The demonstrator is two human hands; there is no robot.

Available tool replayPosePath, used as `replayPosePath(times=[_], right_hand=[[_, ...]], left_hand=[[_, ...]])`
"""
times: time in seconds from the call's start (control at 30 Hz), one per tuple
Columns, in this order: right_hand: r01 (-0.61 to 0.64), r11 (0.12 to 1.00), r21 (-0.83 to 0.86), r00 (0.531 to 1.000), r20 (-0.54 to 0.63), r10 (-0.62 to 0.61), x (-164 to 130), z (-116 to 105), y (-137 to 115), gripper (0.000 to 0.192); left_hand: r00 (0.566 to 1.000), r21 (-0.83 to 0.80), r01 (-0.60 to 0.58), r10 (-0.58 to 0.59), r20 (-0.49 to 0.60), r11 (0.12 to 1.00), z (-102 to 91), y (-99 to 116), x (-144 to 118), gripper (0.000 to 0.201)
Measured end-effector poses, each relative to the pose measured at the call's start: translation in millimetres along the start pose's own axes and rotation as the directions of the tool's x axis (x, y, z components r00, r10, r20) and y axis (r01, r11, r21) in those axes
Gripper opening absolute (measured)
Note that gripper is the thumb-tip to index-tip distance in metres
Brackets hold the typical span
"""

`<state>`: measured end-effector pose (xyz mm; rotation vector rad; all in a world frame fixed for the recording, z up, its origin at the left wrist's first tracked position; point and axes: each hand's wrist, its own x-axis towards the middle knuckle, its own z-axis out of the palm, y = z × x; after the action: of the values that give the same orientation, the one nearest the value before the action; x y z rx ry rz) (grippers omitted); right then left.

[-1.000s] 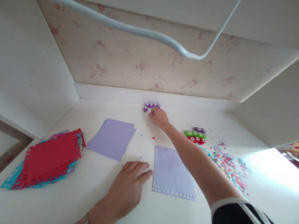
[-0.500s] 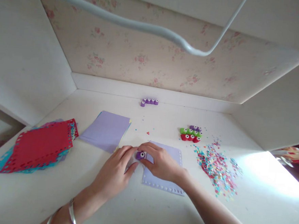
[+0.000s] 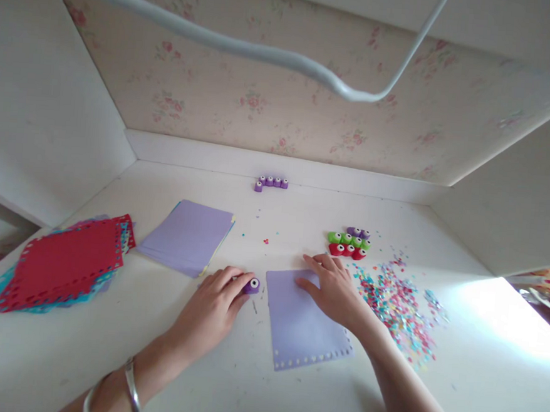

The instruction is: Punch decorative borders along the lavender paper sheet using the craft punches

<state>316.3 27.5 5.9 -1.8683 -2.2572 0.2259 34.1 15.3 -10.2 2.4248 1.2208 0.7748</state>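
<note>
A small purple craft punch is pinched between the thumb and fingers of my left hand, low over the white table. To its right lies a light purple sheet of paper, with a row of punched holes along its near edge. My right hand rests on the upper right of this sheet, fingers stretched and thumb apart. The punch and the sheet are separate, with a narrow gap between them. Part of the sheet's right side is hidden under my right hand.
Punched red and blue sheets lie at the left, beside a stack of purple paper. Purple punches stand near the back wall. Green punches and others sit at the right, near a pile of colourful confetti.
The purple sheet has come out of the punch and turned, its holed edge now nearest me. My right hand has left the punch and moved right onto the sheet.
</note>
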Motion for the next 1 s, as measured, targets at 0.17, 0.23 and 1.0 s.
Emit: replayPosePath(times=[0.17, 0.23, 1.0], right_hand=[[0.007, 0.997, 0.071, 0.999, 0.052, -0.011, -0.3, -1.4, 7.0, 0.035], [0.008, 0.994, 0.113, 0.998, 0.062, -0.015, 0.0, -2.7, 9.7, 0.026], [-0.066, 0.97, 0.235, 0.978, 0.206, 0.017, -7.8, -15.4, -2.0, 0.011]], left_hand=[[0.999, -0.006, 0.012, -0.012, 0.046, 1.0, -1.5, 0.6, 0.5, 0.029], [0.998, -0.01, 0.017, -0.016, 0.059, 1.0, -2.0, 1.3, 0.8, 0.027], [0.998, 0.011, -0.005, 0.004, 0.057, 1.0, -4.1, 4.0, 0.8, 0.024]])
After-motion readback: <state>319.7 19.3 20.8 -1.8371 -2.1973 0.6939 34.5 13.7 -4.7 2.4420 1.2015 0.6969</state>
